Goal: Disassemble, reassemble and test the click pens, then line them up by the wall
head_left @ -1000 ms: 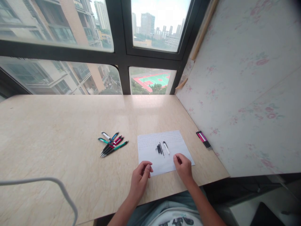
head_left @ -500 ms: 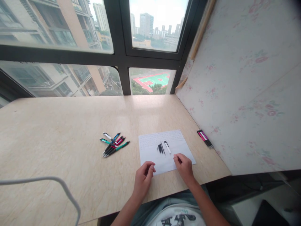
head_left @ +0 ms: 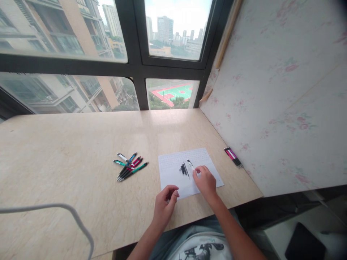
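Note:
On the lined, handwritten sheet of paper [head_left: 173, 186] lie the parts of a pen. A white pen barrel with a black clip [head_left: 190, 164] points up and left, its lower end covered by the fingertips of my right hand [head_left: 205, 181], which are closed around it. Just left of it are a thin dark refill [head_left: 186, 169], short black tubular pieces [head_left: 183, 169] and a tiny part [head_left: 180, 169] too small to name. My left hand [head_left: 165, 201] rests at the paper's lower left edge. Its fingers curl loosely, thumb a little apart, with nothing visible in them.
Left of the paper, several whole pens [head_left: 131, 167] in green, red, blue and white lie in a crossed pile. More pink and purple pens [head_left: 233, 157] lie by the papered wall [head_left: 273, 108]. A grey cable-like tube [head_left: 73, 213] curves across the lower left. Windows border the table's back.
My right hand has moved up and left from the paper's lower part onto the white pen barrel's lower end. My left hand stays put. The view has shifted slightly.

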`<state>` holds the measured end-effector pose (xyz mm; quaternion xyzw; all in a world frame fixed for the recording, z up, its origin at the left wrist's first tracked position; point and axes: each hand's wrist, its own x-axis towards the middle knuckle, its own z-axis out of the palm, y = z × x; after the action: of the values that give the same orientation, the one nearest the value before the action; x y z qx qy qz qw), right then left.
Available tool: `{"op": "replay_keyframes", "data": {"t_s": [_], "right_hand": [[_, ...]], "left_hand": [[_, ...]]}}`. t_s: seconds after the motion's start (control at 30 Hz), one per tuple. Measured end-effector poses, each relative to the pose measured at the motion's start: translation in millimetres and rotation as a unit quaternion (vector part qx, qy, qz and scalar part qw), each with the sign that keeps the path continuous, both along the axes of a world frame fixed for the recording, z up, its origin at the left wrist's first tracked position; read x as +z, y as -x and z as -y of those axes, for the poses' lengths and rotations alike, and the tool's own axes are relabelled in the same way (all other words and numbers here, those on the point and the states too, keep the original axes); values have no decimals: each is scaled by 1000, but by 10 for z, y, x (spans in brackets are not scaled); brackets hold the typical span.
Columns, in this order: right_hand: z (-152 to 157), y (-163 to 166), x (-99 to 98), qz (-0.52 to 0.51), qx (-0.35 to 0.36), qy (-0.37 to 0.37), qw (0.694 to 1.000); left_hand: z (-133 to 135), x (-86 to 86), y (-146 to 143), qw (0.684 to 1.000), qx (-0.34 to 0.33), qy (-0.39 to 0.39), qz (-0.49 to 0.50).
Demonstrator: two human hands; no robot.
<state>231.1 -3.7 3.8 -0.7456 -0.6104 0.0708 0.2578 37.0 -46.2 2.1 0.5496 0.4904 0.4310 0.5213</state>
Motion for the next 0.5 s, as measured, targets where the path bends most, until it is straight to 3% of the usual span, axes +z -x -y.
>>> {"op": "replay_keyframes", "data": {"t_s": [0.17,0.3,0.5], "right_hand": [[226,172,149,-162,139,-44,976],[383,395,180,-148,227,-47,961],[415,450,205,-120,256,-50,958]], "left_hand": [[-24,41,-26,995,13,53,81],[-48,11,-33,990,43,69,112],[-62,45,-30,989,56,78,113]]}}
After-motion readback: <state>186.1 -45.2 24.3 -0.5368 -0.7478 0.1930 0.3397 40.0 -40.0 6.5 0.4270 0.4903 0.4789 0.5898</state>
